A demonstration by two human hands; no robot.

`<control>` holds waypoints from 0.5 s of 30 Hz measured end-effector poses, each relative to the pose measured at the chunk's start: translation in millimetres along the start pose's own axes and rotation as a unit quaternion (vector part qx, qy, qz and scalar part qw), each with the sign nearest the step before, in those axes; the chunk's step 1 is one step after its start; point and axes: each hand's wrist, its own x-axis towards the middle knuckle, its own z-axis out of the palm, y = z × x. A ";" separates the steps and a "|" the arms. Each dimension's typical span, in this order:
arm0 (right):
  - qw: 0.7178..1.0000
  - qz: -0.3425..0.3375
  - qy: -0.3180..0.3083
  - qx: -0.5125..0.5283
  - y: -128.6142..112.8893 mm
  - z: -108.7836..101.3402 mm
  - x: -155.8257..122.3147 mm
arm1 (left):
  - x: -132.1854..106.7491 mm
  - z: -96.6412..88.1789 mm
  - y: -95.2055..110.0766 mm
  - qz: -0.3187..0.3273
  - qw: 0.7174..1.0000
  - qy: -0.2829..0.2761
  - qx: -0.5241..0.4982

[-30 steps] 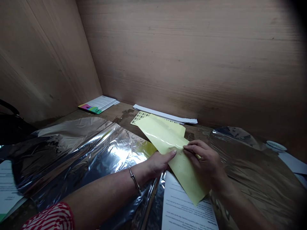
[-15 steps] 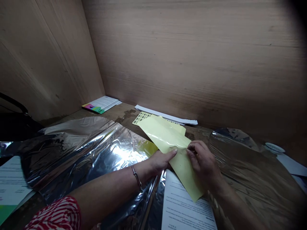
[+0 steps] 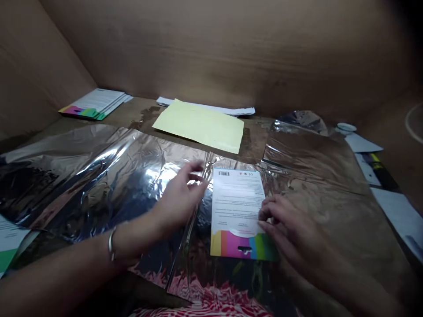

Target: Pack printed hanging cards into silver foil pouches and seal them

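A white printed card (image 3: 238,213) with a rainbow-coloured band along its near edge and a barcode at its far edge lies on crumpled silver foil (image 3: 99,180). My right hand (image 3: 292,233) is at the card's right edge, its fingers curled against the lower corner. My left hand (image 3: 180,198) hovers over the foil just left of the card, fingers spread and holding nothing. A pale yellow sheet (image 3: 198,125) lies flat beyond the foil, out of reach of both hands.
Brown cardboard walls (image 3: 211,53) close off the back and sides. A stack of coloured cards (image 3: 94,104) sits at the back left, white papers (image 3: 205,105) lie behind the yellow sheet, and a small white dish (image 3: 346,127) and loose papers (image 3: 399,215) lie at the right.
My hands have let go of the yellow sheet, which now lies flat at the back. They have moved apart, nearer me. The view has tilted down, and the card's printed face shows.
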 end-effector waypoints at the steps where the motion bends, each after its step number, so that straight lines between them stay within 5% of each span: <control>1: 1.000 0.007 -0.011 0.002 2.6 9.3 -6.3 | -24.7 1.8 -2.7 0.080 0.987 -0.095 0.098; 4: 1.000 0.012 -0.023 -0.002 7.3 28.4 -15.4 | -73.3 12.4 -14.3 0.244 0.866 -0.304 0.312; 6: 1.000 0.015 -0.026 0.002 7.3 34.2 -16.9 | -83.3 18.2 -23.3 0.271 0.815 -0.349 0.375; 9: 0.999 0.023 -0.032 0.009 5.6 37.6 -18.7 | -81.6 20.7 -33.7 0.274 0.805 -0.343 0.399; 15: 0.998 0.047 -0.045 0.008 6.7 40.9 -20.9 | -81.8 20.4 -35.4 0.258 0.834 -0.318 0.369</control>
